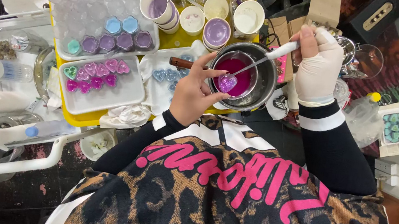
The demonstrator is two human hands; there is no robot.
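Note:
My left hand (pixel 193 91) is bare and pinches a small clear heart-shaped cup (pixel 226 83) holding magenta liquid. It hovers over the near rim of a metal pot (pixel 267 80). Inside the pot sits a bowl of magenta liquid (pixel 239 71). My right hand (pixel 318 61) wears a white glove and grips the white handle of a spoon (pixel 264 60). The spoon's tip reaches down to the heart cup.
A white tray (pixel 128 98) carries pink and magenta heart cups, another (pixel 148 76) blue ones. A clear tray (pixel 76 9) holds purple and blue flower cups. Paper cups (pixel 216 28) stand on the yellow table (pixel 84 117). A white cart (pixel 3 100) is at the left.

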